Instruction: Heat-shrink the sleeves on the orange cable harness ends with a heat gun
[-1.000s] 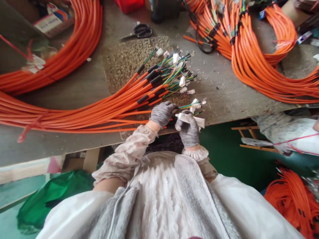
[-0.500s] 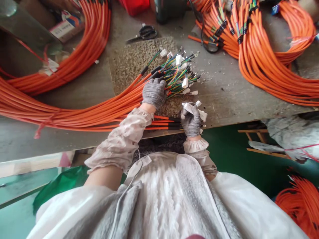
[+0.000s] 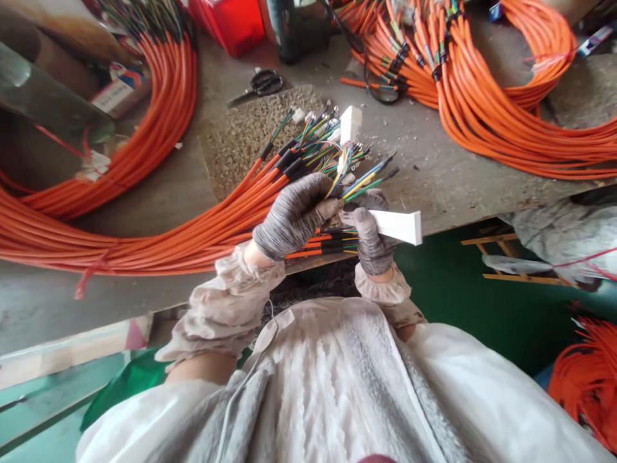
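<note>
My left hand (image 3: 296,215), in a grey knitted glove, is closed around the end of a cable. From its fingers fan out coloured wires (image 3: 364,183), some with dark tips, and a white connector (image 3: 351,122) stands up behind them. Close beside it, my right hand (image 3: 370,241), gloved alike, pinches a long white strip-like piece (image 3: 398,225) that points right; its exact kind is unclear. Orange cables (image 3: 202,225) run in from the left under my left hand, their wire ends bunched beyond it. A few more ends (image 3: 332,241) lie along the table's front edge.
Scissors (image 3: 265,82) lie on a rough board (image 3: 226,138) at the back. Coiled orange cables (image 3: 482,138) cover the right of the table (image 3: 414,193). At the rear stand a red container (image 3: 236,26) and a dark tool (image 3: 299,29). More cables (image 3: 588,386) sit low at right.
My left hand has lifted off the bundle with one cable end and turned towards my right hand. The white piece in my right hand now points right, and the hands are close together.
</note>
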The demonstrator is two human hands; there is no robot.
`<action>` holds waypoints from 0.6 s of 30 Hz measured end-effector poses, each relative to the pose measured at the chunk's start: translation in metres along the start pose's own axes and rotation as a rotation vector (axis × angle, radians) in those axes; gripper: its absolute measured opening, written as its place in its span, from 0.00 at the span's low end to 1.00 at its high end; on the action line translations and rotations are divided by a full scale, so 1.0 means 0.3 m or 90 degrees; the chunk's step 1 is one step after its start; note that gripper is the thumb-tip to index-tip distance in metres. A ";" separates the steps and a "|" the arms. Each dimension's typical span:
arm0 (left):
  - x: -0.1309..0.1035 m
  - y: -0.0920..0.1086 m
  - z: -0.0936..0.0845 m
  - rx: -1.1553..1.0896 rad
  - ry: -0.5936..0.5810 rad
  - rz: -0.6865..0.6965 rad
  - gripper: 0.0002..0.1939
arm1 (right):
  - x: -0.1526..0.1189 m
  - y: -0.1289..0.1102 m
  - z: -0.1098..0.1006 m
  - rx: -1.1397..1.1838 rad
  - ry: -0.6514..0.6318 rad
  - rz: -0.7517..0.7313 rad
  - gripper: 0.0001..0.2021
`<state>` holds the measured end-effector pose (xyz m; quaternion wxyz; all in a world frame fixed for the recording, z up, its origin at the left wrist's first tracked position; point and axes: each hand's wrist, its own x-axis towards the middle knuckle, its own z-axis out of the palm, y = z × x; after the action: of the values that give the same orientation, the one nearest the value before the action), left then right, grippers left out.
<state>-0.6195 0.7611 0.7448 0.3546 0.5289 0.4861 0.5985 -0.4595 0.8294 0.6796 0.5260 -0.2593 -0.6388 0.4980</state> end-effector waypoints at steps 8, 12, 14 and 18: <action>-0.090 -0.106 0.030 -0.177 0.243 0.045 0.09 | -0.028 -0.067 0.043 -0.275 -0.007 -0.427 0.04; -0.081 -0.103 -0.063 -0.234 0.216 -0.021 0.10 | -0.031 -0.101 0.074 -0.201 -0.032 -0.427 0.05; -0.084 -0.078 -0.100 -0.234 0.215 -0.034 0.12 | -0.019 -0.117 0.083 -0.199 -0.053 -0.365 0.04; -0.144 0.030 -0.142 -0.083 0.170 0.038 0.15 | -0.001 -0.141 0.086 -0.148 -0.071 -0.226 0.16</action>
<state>-0.6523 0.7093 0.7422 0.3024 0.4345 0.4731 0.7042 -0.4753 0.8041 0.7193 0.5360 -0.1737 -0.7556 0.3342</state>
